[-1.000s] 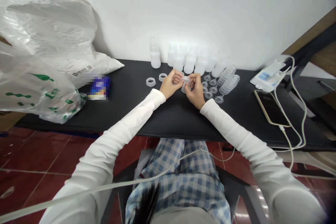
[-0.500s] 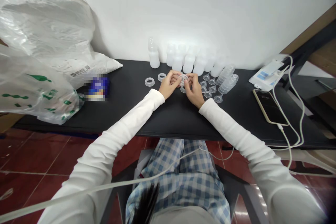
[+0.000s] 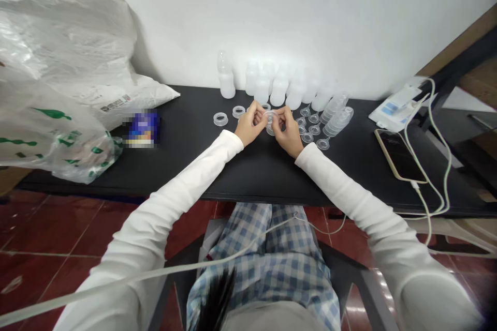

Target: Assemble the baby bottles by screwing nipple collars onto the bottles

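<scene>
My left hand [image 3: 251,125] and my right hand [image 3: 286,132] meet above the black table [image 3: 248,176], fingers pinched round one clear plastic ring [image 3: 271,117] held between them. Two more clear rings [image 3: 220,119] lie on the table just left of my left hand. Several small clear teats [image 3: 313,130] lie right of my right hand. A row of white plastic bottles [image 3: 272,88] stands along the wall behind my hands.
Large plastic bags [image 3: 58,77] fill the table's left end, with a small blue packet [image 3: 142,128] beside them. Stacked clear caps [image 3: 337,116] lie right of the teats. A phone [image 3: 399,155] on a white cable [image 3: 437,165] and a white box [image 3: 394,108] sit at the right.
Both hands stay together on the ring, with only small finger shifts. The view has drifted slightly.
</scene>
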The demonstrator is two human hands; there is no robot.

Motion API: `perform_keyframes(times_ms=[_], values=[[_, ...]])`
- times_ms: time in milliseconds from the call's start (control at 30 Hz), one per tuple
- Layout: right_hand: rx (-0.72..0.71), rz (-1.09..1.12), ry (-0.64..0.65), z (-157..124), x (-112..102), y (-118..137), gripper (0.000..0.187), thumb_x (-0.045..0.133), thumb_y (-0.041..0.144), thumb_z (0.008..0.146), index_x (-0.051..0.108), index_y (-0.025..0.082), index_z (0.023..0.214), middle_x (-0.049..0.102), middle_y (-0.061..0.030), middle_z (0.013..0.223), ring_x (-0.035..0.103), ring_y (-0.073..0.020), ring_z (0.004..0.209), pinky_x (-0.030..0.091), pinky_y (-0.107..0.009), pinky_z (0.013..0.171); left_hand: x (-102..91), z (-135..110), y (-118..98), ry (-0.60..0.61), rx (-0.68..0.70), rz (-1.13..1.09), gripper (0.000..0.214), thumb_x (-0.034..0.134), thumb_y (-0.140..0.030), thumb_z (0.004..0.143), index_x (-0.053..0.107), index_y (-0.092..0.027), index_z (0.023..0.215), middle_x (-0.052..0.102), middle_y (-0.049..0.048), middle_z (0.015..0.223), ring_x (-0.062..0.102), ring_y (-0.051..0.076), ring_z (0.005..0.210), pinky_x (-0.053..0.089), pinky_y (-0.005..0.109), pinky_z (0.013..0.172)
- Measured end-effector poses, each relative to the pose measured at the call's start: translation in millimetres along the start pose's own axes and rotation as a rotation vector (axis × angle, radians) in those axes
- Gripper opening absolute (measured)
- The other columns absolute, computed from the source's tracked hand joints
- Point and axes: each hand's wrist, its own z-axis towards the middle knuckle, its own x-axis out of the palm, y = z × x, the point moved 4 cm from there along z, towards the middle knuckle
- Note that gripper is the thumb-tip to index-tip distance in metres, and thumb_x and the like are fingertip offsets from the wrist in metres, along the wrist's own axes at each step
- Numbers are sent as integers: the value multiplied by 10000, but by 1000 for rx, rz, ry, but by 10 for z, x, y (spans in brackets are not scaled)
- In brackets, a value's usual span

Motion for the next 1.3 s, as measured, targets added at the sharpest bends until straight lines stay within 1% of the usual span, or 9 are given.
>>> perform_keyframes(times_ms=[167, 333, 433, 600, 700, 833, 1100, 1300], values=[[7, 15, 3, 10, -8, 0, 404, 442, 615, 976, 540, 224, 989, 554, 3, 722, 516, -147, 623, 509, -321, 629, 4, -1, -22, 2, 1, 68, 375, 584, -559, 935, 449, -213, 888, 506, -23, 737, 515, 105, 625, 456, 274, 606], [14, 27, 4, 16, -13, -8, 396, 496, 609, 957, 554, 220, 995, 549, 12, 705, 500, -136, 597, 496, -306, 589, 9, 9, -1, 11, 12, 80, 327, 585, -506, 952, 443, -215, 906, 512, -27, 740, 516, 100, 618, 461, 265, 596], [14, 20, 7, 7, -13, -18, 389, 493, 609, 958, 547, 225, 999, 542, 15, 705, 487, -132, 596, 468, -294, 577, 10, 11, 27, 19, 7, 71, 314, 581, -492, 959, 444, -215, 907, 514, -25, 742, 515, 100, 617, 464, 267, 598], [23, 20, 15, -6, -11, -14, 399, 446, 612, 978, 537, 224, 1001, 577, 9, 728, 517, -131, 620, 463, -282, 585, -1, 9, 29, 38, 24, 57, 329, 590, -510, 949, 473, -208, 895, 516, -19, 741, 502, 101, 623, 460, 260, 600], [19, 8, -3, -4, -16, -1, 396, 433, 609, 984, 525, 223, 968, 583, 11, 713, 519, -125, 600, 455, -276, 566, -6, 5, -23, 70, 46, 42, 325, 580, -519, 950, 497, -205, 922, 517, -23, 731, 495, 98, 622, 447, 243, 596], [-4, -25, -22, 1, -17, 6, 400, 433, 616, 979, 510, 225, 946, 574, 17, 689, 518, -126, 579, 440, -279, 549, 2, -1, -67, 93, 36, 48, 327, 568, -524, 951, 525, -200, 979, 512, -35, 712, 492, 96, 616, 440, 235, 604], [-4, -40, 37, 12, -10, -22, 389, 435, 622, 973, 487, 237, 953, 572, 14, 728, 525, -135, 605, 438, -294, 577, 32, 1, 1, 90, 49, 75, 340, 544, -542, 955, 499, -206, 932, 520, -16, 723, 518, 119, 629, 444, 264, 605], [5, -28, 40, 7, -2, -57, 390, 436, 623, 972, 483, 237, 990, 565, 11, 749, 518, -143, 613, 441, -301, 576, 36, -4, -18, 100, 37, 97, 279, 542, -479, 965, 503, -203, 959, 550, -5, 764, 548, 129, 671, 467, 281, 662]])
